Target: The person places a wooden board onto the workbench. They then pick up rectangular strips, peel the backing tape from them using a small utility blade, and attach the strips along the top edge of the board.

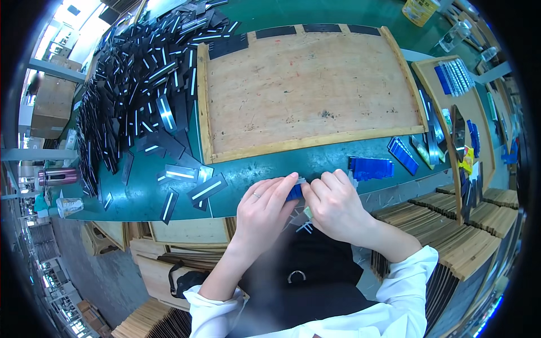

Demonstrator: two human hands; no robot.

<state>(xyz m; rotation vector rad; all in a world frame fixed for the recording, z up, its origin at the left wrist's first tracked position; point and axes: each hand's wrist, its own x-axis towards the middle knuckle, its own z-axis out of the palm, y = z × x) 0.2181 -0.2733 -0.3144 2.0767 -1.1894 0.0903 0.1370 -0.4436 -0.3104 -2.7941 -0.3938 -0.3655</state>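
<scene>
At the table's near edge, my left hand (264, 204) is closed around a small blue-faced piece (294, 193), mostly hidden by the fingers. My right hand (333, 204) is closed right beside it, its fingertips at the piece's right end; what they pinch is hidden. Thin pale strips (305, 227) show below the hands. Just beyond my right hand lies a row of blue-faced pieces (372, 168), with another blue group (403, 155) farther right. To the left of my hands, several black plates with a pale stripe (207, 188) lie loose on the green tabletop (253, 169).
A large wooden tray (304, 84) with raised edges fills the middle. A big heap of black striped plates (141, 84) covers the left. At the right stand a smaller wooden tray (479, 107) and stacked wooden boards (451, 231). A yellow tub (420, 11) sits far right.
</scene>
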